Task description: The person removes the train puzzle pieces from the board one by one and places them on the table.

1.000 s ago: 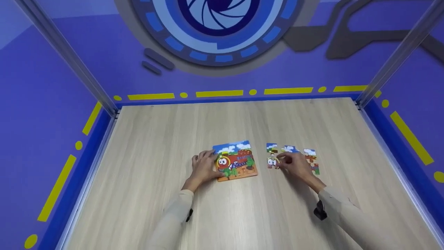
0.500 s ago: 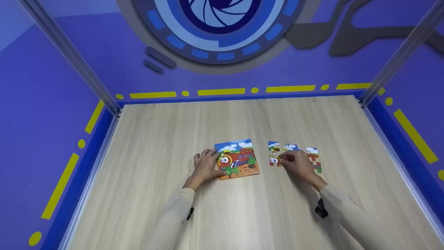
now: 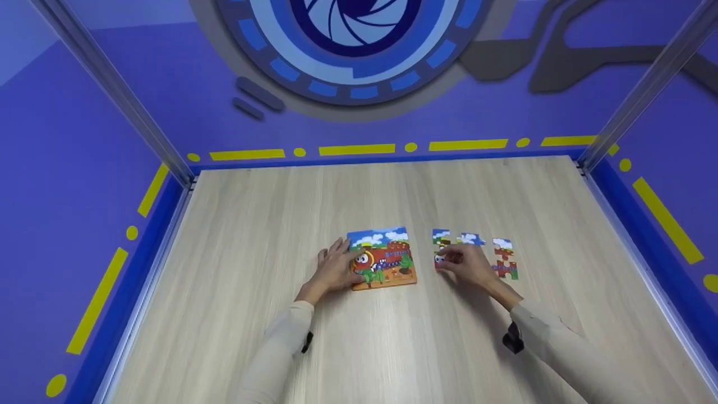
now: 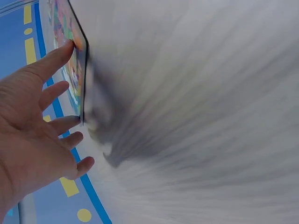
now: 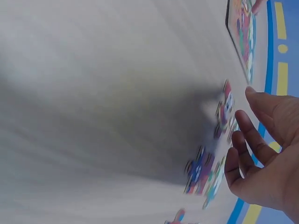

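Note:
A square printed picture board (image 3: 387, 258) with a cartoon train lies on the wooden table. My left hand (image 3: 336, 268) rests at its left edge, thumb near the front corner and fingers spread; the left wrist view shows the fingers fairly straight along the board (image 4: 77, 70). To the right of it, my right hand (image 3: 471, 266) has thumb and forefinger at opposite edges of a jigsaw piece (image 3: 438, 259) printed with eyes. In the right wrist view this jigsaw piece (image 5: 227, 105) lies by the tips of those two fingers. The right hand hides part of the puzzle.
More jigsaw pieces (image 3: 441, 233) with sky and clouds lie behind the right hand, and a joined column of pieces (image 3: 504, 255) lies to its right. Blue and purple panels (image 3: 359, 129) stand around the table (image 3: 370, 191) at the back and both sides.
My right thumb and forefinger have shifted left, from the right part of the train-face pieces onto the one with eyes. The left hand stays at the board, its forefinger a little farther over it.

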The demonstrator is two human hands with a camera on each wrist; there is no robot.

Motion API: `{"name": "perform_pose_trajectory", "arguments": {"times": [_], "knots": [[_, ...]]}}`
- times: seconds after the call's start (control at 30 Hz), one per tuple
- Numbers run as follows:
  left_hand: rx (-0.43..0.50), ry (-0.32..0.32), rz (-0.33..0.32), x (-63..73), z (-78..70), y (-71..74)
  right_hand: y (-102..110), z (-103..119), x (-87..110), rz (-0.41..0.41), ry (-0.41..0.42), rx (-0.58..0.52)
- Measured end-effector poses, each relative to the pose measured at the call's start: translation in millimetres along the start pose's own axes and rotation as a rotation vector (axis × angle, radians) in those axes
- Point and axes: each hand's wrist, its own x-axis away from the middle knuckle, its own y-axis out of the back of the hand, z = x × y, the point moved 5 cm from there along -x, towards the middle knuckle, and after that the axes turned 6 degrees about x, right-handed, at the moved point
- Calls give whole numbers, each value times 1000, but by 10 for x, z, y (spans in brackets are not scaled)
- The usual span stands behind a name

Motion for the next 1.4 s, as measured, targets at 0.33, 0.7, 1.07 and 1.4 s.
{"name": "perform_pose_trajectory", "arguments": {"times": [0.33, 0.7, 1.07, 1.4], "knots": [[7, 36, -215, -28, -203, -156, -301, 313, -110, 103, 63, -31], [-55, 26, -319, -7, -257, -292, -574, 471, -271, 100, 106, 54], [-122, -28, -344, 38, -323, -392, -588, 447, -318, 119, 19, 85], [-145, 0, -317, 2, -311, -404, -591, 471, -350, 147, 5, 161]]}}
